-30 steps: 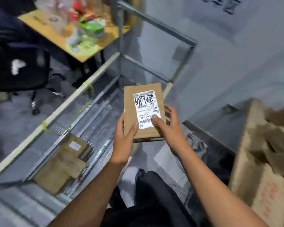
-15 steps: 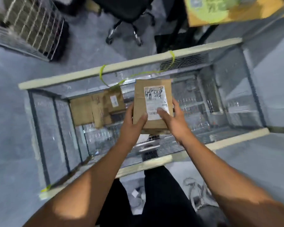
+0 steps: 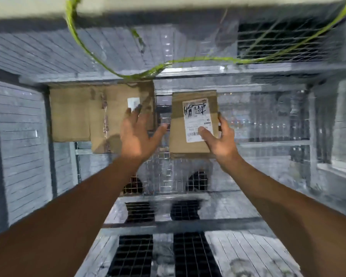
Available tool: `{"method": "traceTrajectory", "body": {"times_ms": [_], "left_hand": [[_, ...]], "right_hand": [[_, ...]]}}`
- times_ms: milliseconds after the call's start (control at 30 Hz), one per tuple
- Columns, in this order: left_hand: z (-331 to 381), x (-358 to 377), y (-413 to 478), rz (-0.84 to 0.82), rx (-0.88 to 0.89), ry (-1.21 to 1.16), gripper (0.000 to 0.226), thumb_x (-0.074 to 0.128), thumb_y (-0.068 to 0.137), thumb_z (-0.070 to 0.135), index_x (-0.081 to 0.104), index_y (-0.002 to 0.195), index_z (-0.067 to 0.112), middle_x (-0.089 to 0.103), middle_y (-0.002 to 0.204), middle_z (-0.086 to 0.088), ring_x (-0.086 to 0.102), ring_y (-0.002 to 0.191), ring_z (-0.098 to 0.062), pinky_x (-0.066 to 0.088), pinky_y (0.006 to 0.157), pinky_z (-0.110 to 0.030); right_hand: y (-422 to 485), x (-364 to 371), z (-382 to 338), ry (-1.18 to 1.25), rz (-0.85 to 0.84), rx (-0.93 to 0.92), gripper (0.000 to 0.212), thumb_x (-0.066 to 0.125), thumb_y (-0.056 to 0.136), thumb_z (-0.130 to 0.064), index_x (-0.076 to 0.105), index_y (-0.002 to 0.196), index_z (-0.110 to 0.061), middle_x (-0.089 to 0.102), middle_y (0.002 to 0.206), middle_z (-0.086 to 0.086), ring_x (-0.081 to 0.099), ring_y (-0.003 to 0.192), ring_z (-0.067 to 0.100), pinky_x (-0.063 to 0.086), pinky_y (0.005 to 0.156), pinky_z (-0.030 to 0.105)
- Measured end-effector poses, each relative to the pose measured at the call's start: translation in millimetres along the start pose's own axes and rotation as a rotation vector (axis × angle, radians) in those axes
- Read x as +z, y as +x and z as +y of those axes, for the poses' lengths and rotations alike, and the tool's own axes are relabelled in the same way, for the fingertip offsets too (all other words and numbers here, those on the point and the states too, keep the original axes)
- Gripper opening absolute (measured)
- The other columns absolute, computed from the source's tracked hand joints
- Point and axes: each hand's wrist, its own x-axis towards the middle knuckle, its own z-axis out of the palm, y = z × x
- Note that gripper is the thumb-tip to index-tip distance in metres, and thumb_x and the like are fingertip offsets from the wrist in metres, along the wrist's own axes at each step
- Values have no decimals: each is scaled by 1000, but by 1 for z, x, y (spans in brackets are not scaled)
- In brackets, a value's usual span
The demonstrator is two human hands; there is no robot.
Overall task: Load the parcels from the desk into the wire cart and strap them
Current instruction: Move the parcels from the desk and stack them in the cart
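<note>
I look straight down into the wire cart. My right hand holds a small brown parcel with a white shipping label low over the cart's mesh floor, thumb on the label and fingers on its right edge. My left hand is off that parcel, fingers spread and relaxed, just to its left. Two brown parcels lie flat in the far left corner of the cart floor, partly overlapping. A green strap hangs in a loop from the far top rail.
The cart's pale far top rail crosses the top of the view. Mesh walls close the left and right sides. Bare mesh floor lies right of and nearer than the parcels. Dark shoes show through the mesh below.
Both arms have gone deep into the cart, lowering the labelled parcel near the floor. My left hand has let go of it and opened; my right hand still holds it.
</note>
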Motion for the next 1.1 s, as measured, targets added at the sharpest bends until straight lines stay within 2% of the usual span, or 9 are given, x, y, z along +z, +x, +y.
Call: {"method": "traceTrajectory", "body": {"times_ms": [167, 267, 367, 467, 567, 700, 767, 933, 1100], "left_hand": [[-33, 48, 48, -10, 3, 183, 85, 28, 94, 71, 60, 142, 8, 52, 150, -24, 27, 154, -24, 3, 128, -42], [-47, 68, 51, -19, 0, 225, 88, 28, 89, 69, 32, 161, 19, 15, 172, -11, -14, 156, -10, -14, 125, -40], [-54, 79, 50, 14, -11, 209, 88, 41, 87, 69, 26, 162, 24, 2, 174, -3, -11, 159, -30, -2, 127, -56], [-52, 84, 50, 22, -41, 129, 88, 49, 89, 70, 28, 161, 25, 2, 174, 0, -10, 159, -34, 4, 124, -64], [-49, 84, 52, 29, -62, 39, 83, 58, 91, 64, 32, 159, 23, 5, 173, -1, -9, 159, -35, 3, 123, -63], [-40, 64, 49, -59, -58, 88, 90, 43, 88, 71, 24, 162, 23, -1, 174, -4, -12, 158, -36, 5, 125, -65], [-28, 45, 37, -94, -64, 129, 94, 36, 87, 76, 19, 165, 25, -5, 174, -7, -12, 158, -36, 4, 126, -62], [11, -31, -10, -71, -1, 58, 81, 52, 97, 64, 25, 163, 27, 12, 172, -13, 9, 158, -40, 12, 126, -59], [55, -104, -74, -240, 100, -11, 87, 52, 98, 63, 19, 165, 19, 8, 174, -10, 9, 159, -36, 12, 127, -53]], "right_hand": [[77, 56, 33, 17, 24, -44, 80, 80, 91, -36, 36, 157, -27, 45, 144, -9, 45, 129, 9, 42, 112, 27], [105, 80, 42, 64, -8, -30, 81, 75, 94, -37, 28, 160, -34, 32, 139, -31, 39, 104, -26, 32, 90, -8], [114, 89, 44, 149, -16, 11, 77, 70, 97, -8, 30, 160, -28, 45, 151, -16, 55, 113, -20, 47, 97, 8], [115, 86, 39, 101, -65, 7, 84, 70, 98, -17, 19, 164, -29, 45, 160, 3, 49, 143, 19, 46, 115, 39], [117, 79, 32, 0, -124, -3, 85, 73, 96, -28, 21, 164, -29, 60, 147, 4, 60, 132, 26, 49, 112, 49], [108, 68, 11, -254, -93, 13, 94, 74, 92, -48, 18, 166, -26, 54, 153, 5, 55, 135, 30, 50, 109, 52], [87, 59, -2, -303, -17, 70, 94, 69, 94, -53, 13, 167, -33, 38, 165, 2, 46, 143, 28, 38, 96, 26], [-18, 30, -45, -326, -13, 111, 82, 63, 99, -51, 23, 165, -25, 28, 169, 5, 29, 154, 28, 29, 119, 36], [-153, -2, -88, -298, 101, 158, 76, 66, 100, -44, 31, 163, -19, 30, 167, 8, 30, 153, 25, 27, 117, 29]]}}
